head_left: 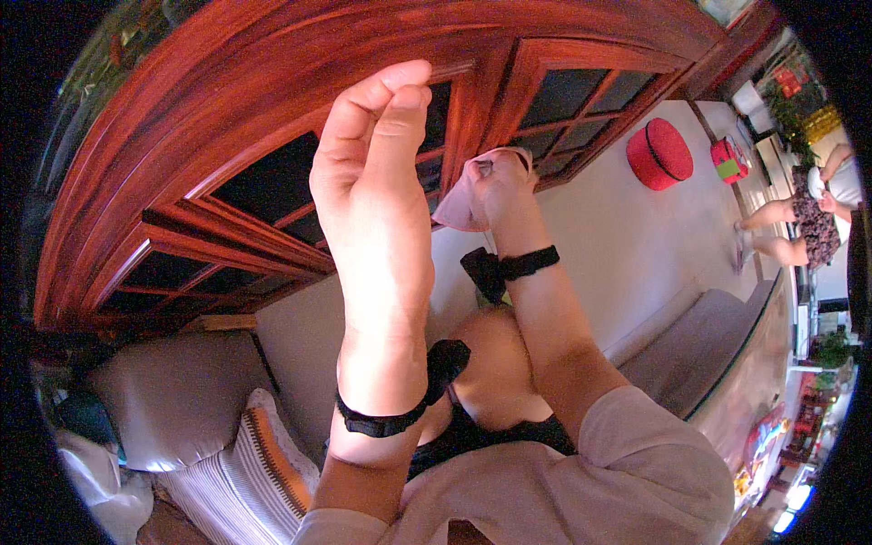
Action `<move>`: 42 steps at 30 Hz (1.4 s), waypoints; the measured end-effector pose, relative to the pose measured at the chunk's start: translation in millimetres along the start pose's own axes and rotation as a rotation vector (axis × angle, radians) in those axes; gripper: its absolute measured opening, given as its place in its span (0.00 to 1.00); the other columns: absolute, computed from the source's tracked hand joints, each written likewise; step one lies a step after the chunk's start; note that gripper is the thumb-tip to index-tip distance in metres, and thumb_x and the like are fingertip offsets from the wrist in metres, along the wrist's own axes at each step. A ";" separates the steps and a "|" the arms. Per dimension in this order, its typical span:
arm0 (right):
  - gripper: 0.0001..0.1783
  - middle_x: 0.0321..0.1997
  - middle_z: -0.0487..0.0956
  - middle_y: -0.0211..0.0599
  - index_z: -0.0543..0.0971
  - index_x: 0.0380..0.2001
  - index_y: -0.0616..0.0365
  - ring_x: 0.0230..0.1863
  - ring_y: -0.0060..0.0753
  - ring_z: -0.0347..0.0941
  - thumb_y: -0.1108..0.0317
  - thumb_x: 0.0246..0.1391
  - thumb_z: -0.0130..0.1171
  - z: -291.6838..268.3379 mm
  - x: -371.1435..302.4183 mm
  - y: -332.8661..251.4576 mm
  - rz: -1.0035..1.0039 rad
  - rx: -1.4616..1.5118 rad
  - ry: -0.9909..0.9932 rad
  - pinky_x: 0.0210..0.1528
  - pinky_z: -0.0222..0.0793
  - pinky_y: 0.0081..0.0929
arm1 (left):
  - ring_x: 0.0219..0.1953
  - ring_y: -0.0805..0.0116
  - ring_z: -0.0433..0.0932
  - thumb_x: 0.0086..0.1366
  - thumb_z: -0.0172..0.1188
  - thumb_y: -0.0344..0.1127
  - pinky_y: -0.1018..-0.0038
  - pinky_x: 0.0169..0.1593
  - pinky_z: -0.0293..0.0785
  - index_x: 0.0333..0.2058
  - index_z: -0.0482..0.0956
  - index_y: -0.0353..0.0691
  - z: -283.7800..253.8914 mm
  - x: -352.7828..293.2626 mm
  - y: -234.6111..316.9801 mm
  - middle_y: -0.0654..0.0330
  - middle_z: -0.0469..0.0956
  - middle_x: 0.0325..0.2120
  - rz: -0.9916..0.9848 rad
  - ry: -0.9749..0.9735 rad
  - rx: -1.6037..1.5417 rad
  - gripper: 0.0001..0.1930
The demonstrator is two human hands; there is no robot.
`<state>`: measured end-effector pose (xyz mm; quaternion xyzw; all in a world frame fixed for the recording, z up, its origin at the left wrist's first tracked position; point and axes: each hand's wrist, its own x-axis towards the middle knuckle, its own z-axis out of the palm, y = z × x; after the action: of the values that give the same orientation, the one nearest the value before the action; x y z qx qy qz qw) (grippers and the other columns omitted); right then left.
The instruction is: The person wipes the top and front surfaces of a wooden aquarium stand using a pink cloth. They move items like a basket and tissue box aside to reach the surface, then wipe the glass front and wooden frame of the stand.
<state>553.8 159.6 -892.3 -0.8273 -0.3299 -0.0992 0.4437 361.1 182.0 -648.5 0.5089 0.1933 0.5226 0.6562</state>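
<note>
My left hand (374, 150) is raised in front of the reddish-brown wooden cabinet (300, 86). Its fingers are curled with the thumb close against the index finger; whatever they may hold, if anything, is hidden. A pink cloth (463, 202) is gripped by my right hand (502, 193), up against the cabinet's door frames. Part of the cloth hangs below the fingers, to their left. Both wrists wear a black strap with a small black device. Dark panes (568, 95) divided by wooden bars fill the cabinet doors.
A round red box (659, 154) and a smaller red container (729, 160) stand on the pale floor (627, 245). Grey seat cushions (186, 400) and a striped pillow (257, 459) lie at lower left. Another person (808, 218) is at far right. A grey bench (686, 350) lies right.
</note>
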 end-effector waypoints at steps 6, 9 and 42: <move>0.16 0.31 0.85 0.38 0.86 0.27 0.51 0.37 0.42 0.82 0.52 0.40 0.73 76.7 0.0 132.3 0.038 -0.077 -0.449 0.41 0.79 0.37 | 0.40 0.83 0.72 0.70 0.58 0.31 0.84 0.47 0.66 0.43 0.82 0.37 10.1 1.6 -4.0 0.69 0.79 0.37 -0.035 -0.032 -0.080 0.08; 0.20 0.33 0.85 0.36 0.86 0.27 0.51 0.36 0.40 0.82 0.46 0.39 0.74 83.6 -2.4 124.4 0.071 -0.044 -0.453 0.41 0.80 0.35 | 0.42 0.79 0.74 0.69 0.57 0.31 0.82 0.48 0.68 0.44 0.81 0.37 7.7 4.5 -8.9 0.66 0.80 0.39 -0.033 -0.021 -0.055 0.09; 0.26 0.42 0.72 0.27 0.71 0.38 0.43 0.37 0.31 0.62 0.34 0.62 0.38 97.2 7.3 140.4 1.415 1.176 0.054 0.28 0.59 0.27 | 0.47 0.72 0.78 0.69 0.55 0.32 0.76 0.51 0.69 0.45 0.81 0.40 -9.9 42.8 -28.2 0.60 0.81 0.46 -0.132 0.040 0.080 0.09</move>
<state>635.9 186.0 -1039.9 -0.4750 0.2662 0.3599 0.7576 383.4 226.2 -665.1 0.5104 0.2601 0.4799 0.6645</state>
